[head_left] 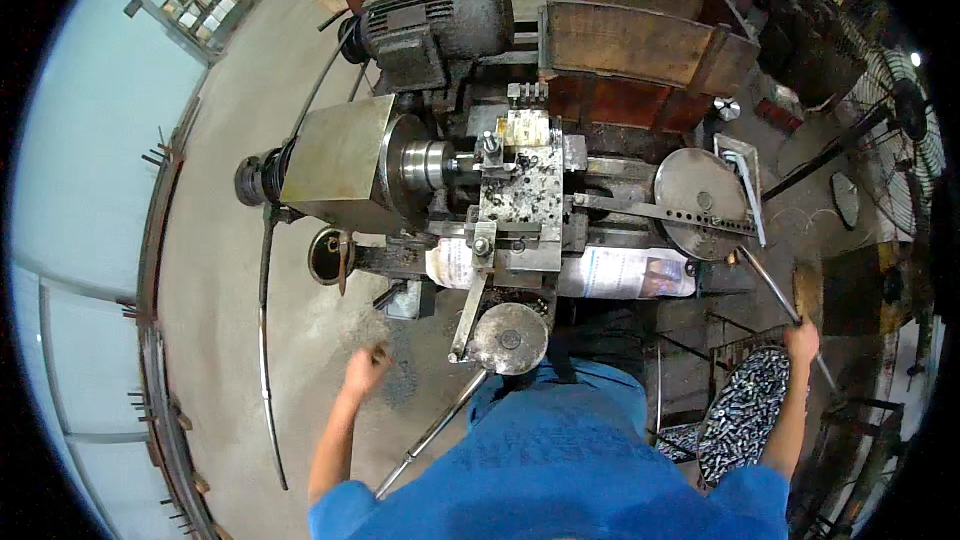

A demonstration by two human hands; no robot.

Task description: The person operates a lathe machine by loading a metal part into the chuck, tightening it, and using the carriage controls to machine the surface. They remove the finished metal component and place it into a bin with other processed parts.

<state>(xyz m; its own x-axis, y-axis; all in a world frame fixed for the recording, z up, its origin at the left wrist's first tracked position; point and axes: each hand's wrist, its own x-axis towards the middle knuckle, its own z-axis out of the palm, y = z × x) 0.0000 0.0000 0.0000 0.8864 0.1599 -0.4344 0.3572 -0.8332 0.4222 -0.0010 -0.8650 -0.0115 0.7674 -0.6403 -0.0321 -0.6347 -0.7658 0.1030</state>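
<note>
My right hand [802, 342] is wrapped around one metal lever [768, 282], which runs through my grip. My left hand [368, 370] is well apart, fingers curled; I cannot tell whether it holds anything. One lathe [522, 202] stands ahead of both, with one larger disc [692, 178] near the lever and one smaller disc [508, 338].

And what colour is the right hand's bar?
The bar is silvery grey; see the head view.

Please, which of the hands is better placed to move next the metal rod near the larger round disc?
Likely the right hand: it is closed around the metal rod. The left hand is far from it, across the body.
</note>
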